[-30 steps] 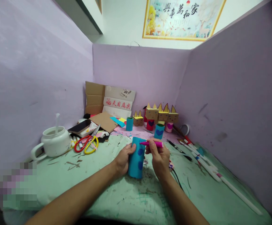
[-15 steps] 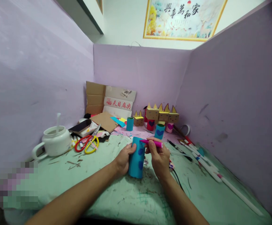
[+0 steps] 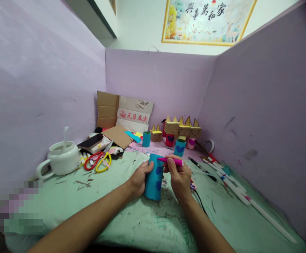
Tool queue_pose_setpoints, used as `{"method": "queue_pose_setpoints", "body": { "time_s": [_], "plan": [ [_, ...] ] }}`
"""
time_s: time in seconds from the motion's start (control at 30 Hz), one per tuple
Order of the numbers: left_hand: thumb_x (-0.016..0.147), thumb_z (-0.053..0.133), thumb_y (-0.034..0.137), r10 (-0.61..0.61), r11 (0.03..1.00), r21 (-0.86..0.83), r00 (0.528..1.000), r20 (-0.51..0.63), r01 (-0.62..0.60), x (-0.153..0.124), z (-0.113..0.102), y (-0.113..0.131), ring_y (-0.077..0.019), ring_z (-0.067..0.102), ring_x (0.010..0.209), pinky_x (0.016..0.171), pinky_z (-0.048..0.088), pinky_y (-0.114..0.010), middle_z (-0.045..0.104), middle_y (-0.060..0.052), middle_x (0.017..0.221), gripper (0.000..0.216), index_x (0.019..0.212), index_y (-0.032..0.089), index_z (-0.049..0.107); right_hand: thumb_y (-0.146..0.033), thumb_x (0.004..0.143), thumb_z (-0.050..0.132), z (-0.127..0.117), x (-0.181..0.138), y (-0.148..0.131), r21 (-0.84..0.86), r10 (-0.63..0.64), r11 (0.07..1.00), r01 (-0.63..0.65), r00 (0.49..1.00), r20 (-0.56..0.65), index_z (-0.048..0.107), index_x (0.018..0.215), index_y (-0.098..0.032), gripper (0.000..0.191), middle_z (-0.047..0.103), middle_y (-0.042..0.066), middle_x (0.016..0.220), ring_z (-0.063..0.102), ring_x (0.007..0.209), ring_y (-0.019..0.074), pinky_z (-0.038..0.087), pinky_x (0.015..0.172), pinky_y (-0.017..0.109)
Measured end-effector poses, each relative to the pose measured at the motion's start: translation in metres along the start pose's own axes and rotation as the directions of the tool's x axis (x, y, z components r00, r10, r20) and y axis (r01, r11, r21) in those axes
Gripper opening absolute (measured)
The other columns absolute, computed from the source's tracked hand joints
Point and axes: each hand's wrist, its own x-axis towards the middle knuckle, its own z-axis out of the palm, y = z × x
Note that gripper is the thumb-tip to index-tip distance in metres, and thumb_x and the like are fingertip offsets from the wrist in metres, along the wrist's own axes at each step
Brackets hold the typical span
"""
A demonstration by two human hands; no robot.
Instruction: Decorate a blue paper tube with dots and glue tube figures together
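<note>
My left hand is wrapped round a blue paper tube, holding it nearly upright above the green cloth. Dark blue marks run down the tube's right side. Between the fingers of my right hand is a magenta marker, its tip at the upper part of the tube. Beyond my hands stand a short blue tube with a dark heart and a plain blue tube. Behind them are small cardboard cat figures on red and pink tubes.
To the left are a white teapot-like mug, scissors with red and yellow handles, and a phone. Folded cardboard leans at the back. Several white markers lie along the right wall. A black cable runs beside my right wrist.
Hardly anything differs. The camera view shifts very slightly, while both hands, the tube and the marker keep nearly the same position.
</note>
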Motion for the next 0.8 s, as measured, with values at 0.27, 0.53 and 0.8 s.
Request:
{"method": "queue_pose_setpoints", "body": {
  "time_s": [0.27, 0.53, 0.8],
  "plan": [
    [0.086, 0.062, 0.032, -0.012, 1.000, 0.009, 1.000, 0.008, 0.012, -0.0009, -0.0012, -0.0002, -0.0202, 0.064, 0.065, 0.062, 0.052, -0.033, 0.069, -0.008, 0.079, 0.024, 0.102, 0.014, 0.063, -0.044, 0.087, 0.062, 0.0002, 0.0006, 0.0008, 0.008, 0.020, 1.000, -0.020, 1.000, -0.019, 0.068, 0.090, -0.016, 0.029, 0.067, 0.001, 0.065, 0.058, 0.050, 0.0134, 0.049, 0.047, 0.026],
    [0.087, 0.060, 0.031, -0.008, 1.000, 0.014, 1.000, 0.004, 0.008, -0.0009, 0.0005, 0.0002, -0.0183, 0.063, 0.063, 0.060, 0.051, -0.030, 0.067, -0.006, 0.077, 0.020, 0.098, 0.014, 0.062, -0.045, 0.085, 0.063, 0.0004, 0.0008, 0.0015, 0.015, 0.028, 1.000, -0.028, 1.000, -0.010, 0.068, 0.089, -0.016, 0.030, 0.067, 0.002, 0.065, 0.057, 0.050, 0.0135, 0.049, 0.046, 0.026],
    [0.084, 0.066, 0.034, -0.006, 1.000, -0.002, 1.000, 0.017, 0.006, -0.0003, -0.0009, -0.0007, -0.0185, 0.063, 0.064, 0.061, 0.050, -0.030, 0.068, -0.006, 0.076, 0.025, 0.098, 0.014, 0.062, -0.044, 0.085, 0.063, 0.0006, 0.0001, -0.0018, -0.012, 0.015, 1.000, -0.015, 1.000, -0.006, 0.069, 0.087, -0.016, 0.029, 0.068, 0.002, 0.064, 0.058, 0.051, 0.0146, 0.050, 0.047, 0.027]
  ]
}}
